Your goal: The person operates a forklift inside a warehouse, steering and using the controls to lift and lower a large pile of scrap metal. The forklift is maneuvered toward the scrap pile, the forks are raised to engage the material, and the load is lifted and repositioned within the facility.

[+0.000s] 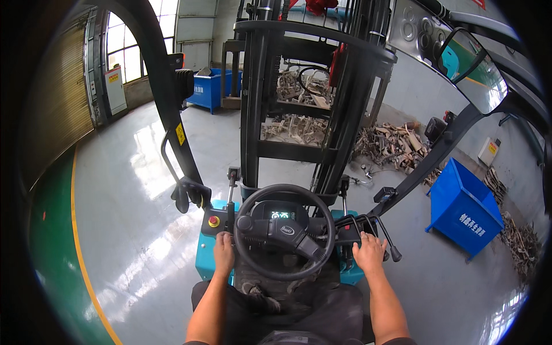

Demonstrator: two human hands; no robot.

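Observation:
I am seated at a forklift's black steering wheel [287,190], with a lit display [280,215] behind it. My left hand [223,254] is closed beside the wheel's left rim, off the rim; what its fingers hold, if anything, is hidden. Just ahead of it are a red stop button [214,221] and an upright lever [232,187]. On the right, my right hand [370,253] lies with fingers apart at the black control levers [386,236]. Its fingertips reach the levers, but no grip on one shows.
The black mast [251,115] rises in front. Scrap metal [391,148] is heaped beyond it. A blue bin [467,210] stands right, another blue bin [208,91] far left. A mirror [474,69] hangs upper right. A yellow line [80,241] edges green floor on the left.

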